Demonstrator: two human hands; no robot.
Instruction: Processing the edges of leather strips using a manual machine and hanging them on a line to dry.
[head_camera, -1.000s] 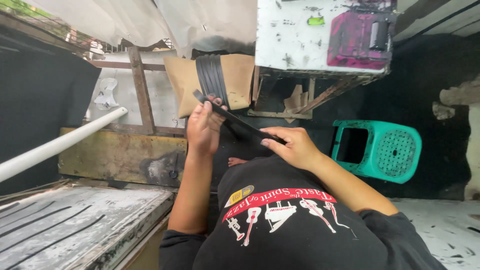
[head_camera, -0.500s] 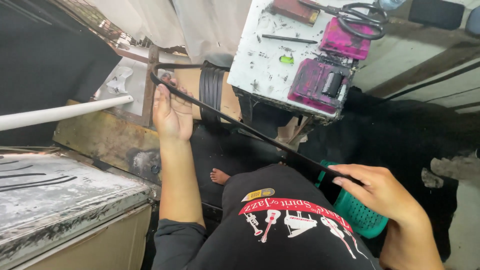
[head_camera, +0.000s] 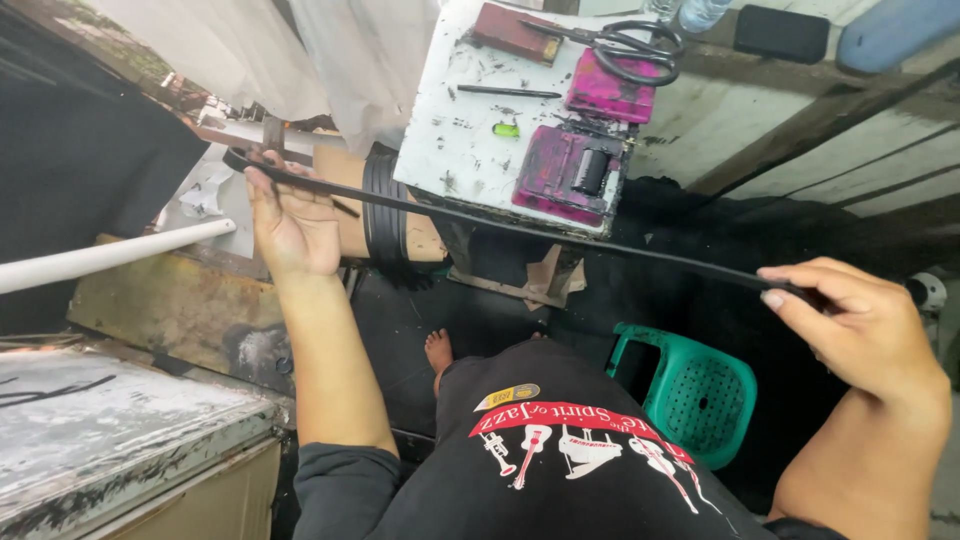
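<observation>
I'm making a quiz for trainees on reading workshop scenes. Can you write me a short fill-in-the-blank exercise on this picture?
1. The left hand and the right hand hold a long black ____ stretched between them.
2. On the white board lies a pair of ____ with black handles.
3. The plastic stool below the right hand is ____ in colour.
4. A white ____ juts in from the left edge of the view.

Missing words: strip; scissors; green; pipe
</observation>
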